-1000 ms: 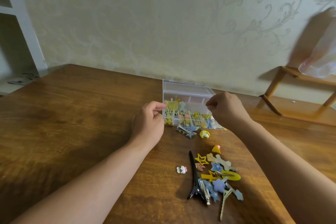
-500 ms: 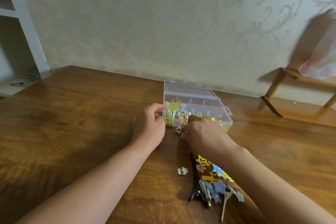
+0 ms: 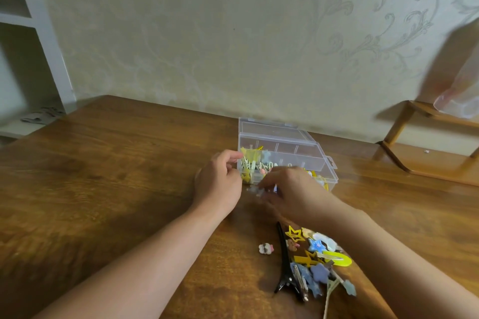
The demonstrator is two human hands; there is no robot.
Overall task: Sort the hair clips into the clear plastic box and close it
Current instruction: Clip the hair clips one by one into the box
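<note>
A clear plastic box [image 3: 287,147] sits open on a wooden table [image 3: 103,176]; the left hand [image 3: 220,184] steadies its near-left corner, fingers curled against it, while the right hand [image 3: 290,189] pinches a small star hair clip [image 3: 255,190] just before it, seemingly light, stiff, best held by its edges.

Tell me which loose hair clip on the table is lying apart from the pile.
The small white and pink clip, alone on the bare wood left of the long black claw clip. The other loose clips crowd together against and right of that black one.
</note>
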